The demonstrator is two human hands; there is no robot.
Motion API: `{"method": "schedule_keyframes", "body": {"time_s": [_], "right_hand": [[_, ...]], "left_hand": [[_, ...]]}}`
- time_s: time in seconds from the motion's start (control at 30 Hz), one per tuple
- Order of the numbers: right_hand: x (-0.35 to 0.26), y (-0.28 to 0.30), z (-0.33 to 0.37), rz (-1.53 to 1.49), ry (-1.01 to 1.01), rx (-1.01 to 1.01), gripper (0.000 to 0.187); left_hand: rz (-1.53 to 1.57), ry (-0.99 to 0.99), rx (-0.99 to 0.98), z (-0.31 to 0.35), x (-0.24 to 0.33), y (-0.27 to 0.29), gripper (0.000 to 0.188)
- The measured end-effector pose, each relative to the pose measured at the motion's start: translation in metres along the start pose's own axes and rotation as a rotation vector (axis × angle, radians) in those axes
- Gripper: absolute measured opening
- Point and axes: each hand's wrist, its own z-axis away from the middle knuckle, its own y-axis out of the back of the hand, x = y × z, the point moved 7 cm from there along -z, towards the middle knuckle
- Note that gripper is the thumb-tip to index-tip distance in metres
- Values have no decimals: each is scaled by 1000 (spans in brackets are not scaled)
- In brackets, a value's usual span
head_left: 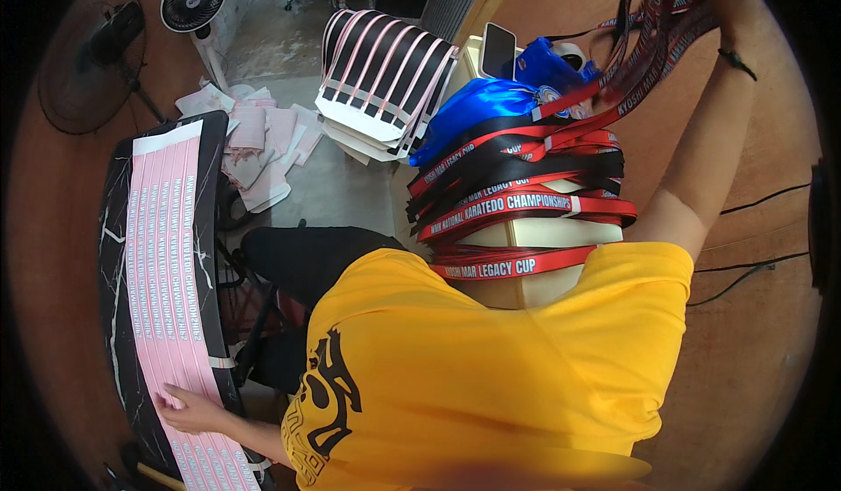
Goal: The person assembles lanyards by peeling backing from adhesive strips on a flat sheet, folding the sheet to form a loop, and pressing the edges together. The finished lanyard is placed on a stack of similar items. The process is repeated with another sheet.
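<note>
My left hand (pixel 188 409) lies with fingers stretched out on a long pink sheet (pixel 166 298) printed with rows of pale lettering. The sheet runs along a narrow black marble-patterned tabletop (pixel 116 316). Raised at the far right, my right hand (pixel 731 5) grips a bunch of red and black printed ribbons (pixel 653 53) that hang in loops, its fingers partly cut off by the picture's edge. More red and black ribbons (pixel 526 211) are piled in bundles on a cream box-like stand (pixel 561 288) beside me.
Behind the ribbon pile lie shiny blue cloth (pixel 477 110) and a phone (pixel 498 51). A stack of black-and-white striped sheets (pixel 385 75) stands farther back. Loose pink papers (pixel 263 141) litter the floor. Two fans, one white (pixel 194 0) and one dark (pixel 92 57), stand at far left. Cables (pixel 745 272) run at right.
</note>
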Motion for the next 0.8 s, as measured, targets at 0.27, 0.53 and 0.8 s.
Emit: {"method": "schedule_keyframes", "body": {"time_s": [0.27, 0.53, 0.8], "right_hand": [[-59, 49, 24, -155, 205, 172, 13], [-183, 81, 35, -96, 484, -206, 17], [-225, 100, 45, -206, 645, -131, 10]], "left_hand": [[1105, -459, -439, -28, 277, 52, 48], [1783, -865, -1148, 59, 487, 168, 110], [1733, -799, -1274, 98, 526, 195, 51]]}}
